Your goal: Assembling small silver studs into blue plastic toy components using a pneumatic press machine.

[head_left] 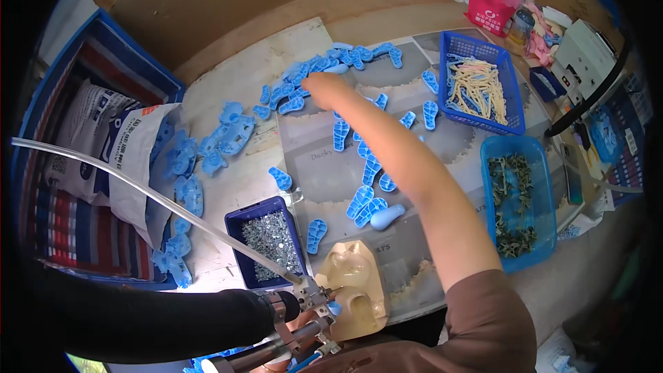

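My right arm stretches across the table, and my right hand is at a heap of blue plastic half-shells at the far side. Its fingers point down among them and are mostly hidden, so whether they grip a piece cannot be told. My left hand shows only as a sliver of skin behind the metal-jointed tool at the lower middle. Beside that tool lies a tan moulded fixture with rounded hollows, and a small blue piece shows at its left edge. More ribbed blue half-shells lie below my forearm.
A dark blue bin of small screws stands left of the fixture. At right are a blue basket of cream strips and a blue tub of dark metal parts. A white bag spills larger blue shells. A black arm crosses the lower left.
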### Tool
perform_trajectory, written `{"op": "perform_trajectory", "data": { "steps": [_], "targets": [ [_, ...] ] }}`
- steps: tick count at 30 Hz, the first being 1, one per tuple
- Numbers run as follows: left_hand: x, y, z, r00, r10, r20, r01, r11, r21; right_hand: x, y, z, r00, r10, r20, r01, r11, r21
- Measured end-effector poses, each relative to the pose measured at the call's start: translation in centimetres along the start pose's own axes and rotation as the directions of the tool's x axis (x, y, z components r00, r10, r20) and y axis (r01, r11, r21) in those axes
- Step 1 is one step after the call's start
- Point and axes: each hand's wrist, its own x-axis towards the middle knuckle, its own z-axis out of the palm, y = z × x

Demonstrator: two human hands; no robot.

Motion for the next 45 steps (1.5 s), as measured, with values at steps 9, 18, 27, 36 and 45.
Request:
{"op": "perform_trajectory", "data": {
  "steps": [9,18,27,36,45],
  "targets": [
    [0.6,1.9,-1.5,0.893,0.441,-0.095,-0.399,0.871,0.288,2.3,0.6,4.9,0.971,0.011,-0.240,-0.079,0.957,-0.279],
    [0.1,0.4,-1.4,0.782,0.623,0.017,-0.569,0.703,0.426,-9.1,2.8,-4.5,0.948,-0.116,-0.298,0.228,0.897,0.378],
    [-2.0,-2.4,-0.4,0.726,0.686,0.047,-0.611,0.612,0.503,-28.4,-9.6,-3.9,0.873,-0.455,0.174,0.159,0.604,0.781],
    [-1.6,-4.1,0.6,0.696,0.713,0.082,-0.638,0.561,0.527,-34.0,-12.1,0.7,0.848,-0.525,0.067,0.474,0.809,0.347],
    [-2.7,-4.2,0.1,0.623,0.769,0.145,-0.687,0.449,0.571,-35.1,-13.0,0.1,0.873,-0.468,0.138,0.408,0.855,0.320]
  ]
}}
